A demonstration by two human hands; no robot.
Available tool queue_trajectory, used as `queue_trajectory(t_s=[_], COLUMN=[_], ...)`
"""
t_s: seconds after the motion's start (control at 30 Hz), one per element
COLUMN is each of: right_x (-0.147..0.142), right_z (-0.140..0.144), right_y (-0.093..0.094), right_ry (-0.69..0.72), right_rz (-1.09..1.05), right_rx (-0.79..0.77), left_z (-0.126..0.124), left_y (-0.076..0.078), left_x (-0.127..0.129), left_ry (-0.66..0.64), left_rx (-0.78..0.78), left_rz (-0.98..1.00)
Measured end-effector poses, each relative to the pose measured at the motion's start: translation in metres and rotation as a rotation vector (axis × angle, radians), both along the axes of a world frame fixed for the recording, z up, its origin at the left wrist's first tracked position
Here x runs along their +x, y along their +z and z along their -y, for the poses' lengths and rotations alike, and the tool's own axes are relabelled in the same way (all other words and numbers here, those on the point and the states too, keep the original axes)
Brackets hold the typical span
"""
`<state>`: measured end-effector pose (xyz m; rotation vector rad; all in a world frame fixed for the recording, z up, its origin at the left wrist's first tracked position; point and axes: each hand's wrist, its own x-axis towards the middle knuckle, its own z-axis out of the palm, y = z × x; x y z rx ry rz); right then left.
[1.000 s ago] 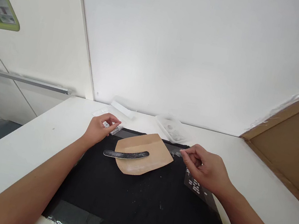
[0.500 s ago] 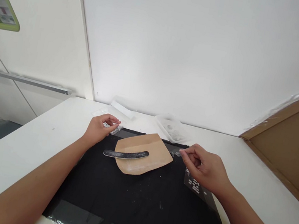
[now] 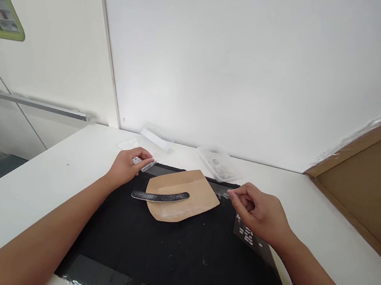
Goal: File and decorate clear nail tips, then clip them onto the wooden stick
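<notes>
The left hand (image 3: 126, 166) pinches a small clear packet (image 3: 142, 162) at the mat's (image 3: 171, 252) far left corner. The right hand (image 3: 259, 214) pinches a tiny clear piece (image 3: 226, 195) beside the tan sheet (image 3: 184, 195), where a dark file (image 3: 160, 197) lies. A clear tray (image 3: 219, 163) sits behind.

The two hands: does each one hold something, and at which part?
The left hand pinches a small clear packet at its near end. The right hand pinches a tiny clear piece by one end; what it is cannot be told.
</notes>
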<state>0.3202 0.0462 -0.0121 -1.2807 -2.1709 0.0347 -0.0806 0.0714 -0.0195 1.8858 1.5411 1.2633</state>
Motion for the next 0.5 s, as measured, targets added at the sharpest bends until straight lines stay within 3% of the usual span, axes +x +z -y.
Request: queue_trajectory(t_s=[0.5], right_x=[0.0002], right_z=[-0.0003], right_y=[-0.0016], right_ry=[0.007], right_rz=[0.012], right_rx=[0.029], left_z=[0.004], left_y=[0.0056], left_x=[0.0022], left_ry=[-0.175], left_rx=[0.193], left_rz=[-0.311])
